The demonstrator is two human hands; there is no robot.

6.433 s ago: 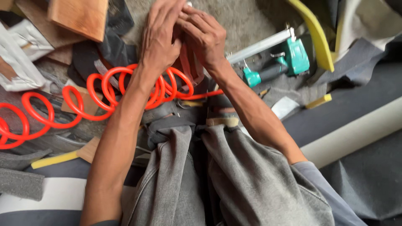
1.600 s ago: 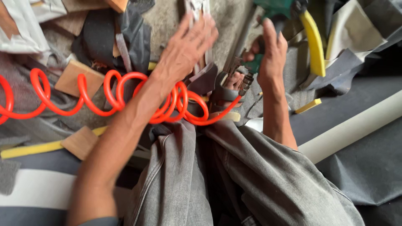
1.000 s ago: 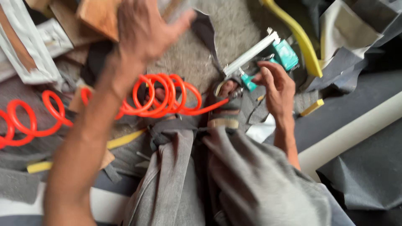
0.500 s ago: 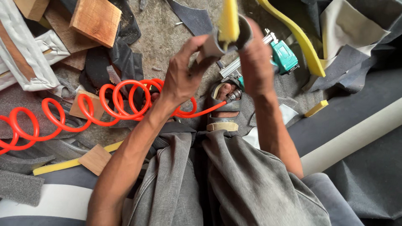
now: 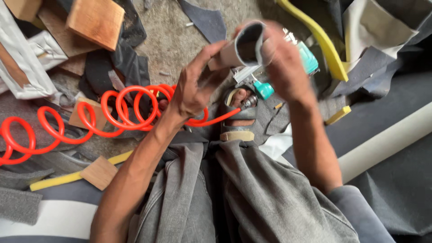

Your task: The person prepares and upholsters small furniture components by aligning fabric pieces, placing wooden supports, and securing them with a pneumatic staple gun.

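Curled grey sheet piece (image 5: 246, 47), rolled into an open tube, raised above the sandalled foot (image 5: 237, 118) and the floor. Pinched at its near edge by left hand (image 5: 194, 87), thumb and fingers closed on the material; clasped on the far side by right hand (image 5: 282, 63), blurred. Below, teal air tool (image 5: 288, 72) and coiled orange hose (image 5: 112, 114) on the floor (image 5: 180, 36). Half a second ago a yellow foam strip upright between the hands; now gone, grey roll turned mouth-on to the camera.
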